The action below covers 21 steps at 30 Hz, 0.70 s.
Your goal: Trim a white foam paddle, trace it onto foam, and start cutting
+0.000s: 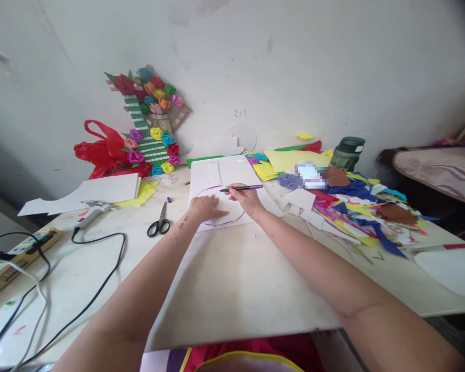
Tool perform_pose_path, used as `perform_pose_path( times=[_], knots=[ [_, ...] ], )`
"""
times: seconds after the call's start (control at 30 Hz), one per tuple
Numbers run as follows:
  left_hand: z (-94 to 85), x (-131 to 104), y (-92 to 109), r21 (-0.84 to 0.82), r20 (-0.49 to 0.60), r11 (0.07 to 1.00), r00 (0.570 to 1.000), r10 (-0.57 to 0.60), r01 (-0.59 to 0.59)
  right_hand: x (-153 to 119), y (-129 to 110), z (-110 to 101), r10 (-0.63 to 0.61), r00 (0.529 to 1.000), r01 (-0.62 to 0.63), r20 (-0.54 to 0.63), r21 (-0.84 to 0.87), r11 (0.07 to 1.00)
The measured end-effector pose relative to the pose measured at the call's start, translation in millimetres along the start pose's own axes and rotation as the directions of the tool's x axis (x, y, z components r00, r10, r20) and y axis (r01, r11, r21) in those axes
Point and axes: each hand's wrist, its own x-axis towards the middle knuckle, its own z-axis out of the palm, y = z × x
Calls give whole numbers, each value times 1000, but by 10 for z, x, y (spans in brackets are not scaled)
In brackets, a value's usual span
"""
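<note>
Looking past your forearms, you have a large pale board (236,279) lying nearest you on the table (81,268), its near edge at your lap. Beyond it, your left hand (206,207) lies flat, palm down with fingers spread, pressing on a white sheet (225,175). Your right hand (248,199) is closed around a purple pen (242,188), which lies nearly level with its tip pointing left, on or just above the sheet. A purple curved line (225,222) runs on the sheet around both hands.

To your left, black-handled scissors (159,223) lie on the table just beside your left wrist. Further left sits a glue gun (91,213), its black cord (101,258) looping toward you, with a power strip (19,253) at the table's left edge. Behind the glue gun, white sheets (101,191) overlap a yellow sheet (143,192).

To your right, a heap of coloured paper scraps (356,206) covers the table. At the back, a green jar (346,152) stands by the wall, and a paper-flower decoration (151,124) leans against it beside a red plastic bag (98,152).
</note>
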Motion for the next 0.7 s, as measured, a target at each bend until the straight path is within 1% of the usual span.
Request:
perform_pose_path(
  times=[0.13,0.2,0.3,0.4,0.53,0.6,0.7],
  knots=[
    [26,1,5,-8,-21,1000,1000,2,-2,142,106,179,63,995,-63,-80,-4,998],
    [38,-2,14,-17,-29,1000,1000,3,-4,240,167,239,63,992,-70,-106,-64,995],
    [54,-18,28,-29,-37,1000,999,7,-9,391,223,291,39,990,-67,-132,-212,975],
    [75,-49,30,-38,-78,999,997,18,-21,509,208,321,11,989,-71,-150,-402,913],
    [99,-90,23,-51,-131,997,990,45,-52,624,164,380,-35,988,-68,-153,-622,780],
    [103,-104,21,-61,-143,996,988,49,-58,684,173,436,-42,991,-55,-124,-683,728],
    [107,-114,24,-86,-139,995,989,46,-59,784,215,565,-40,999,2,-36,-730,684]
  ],
)
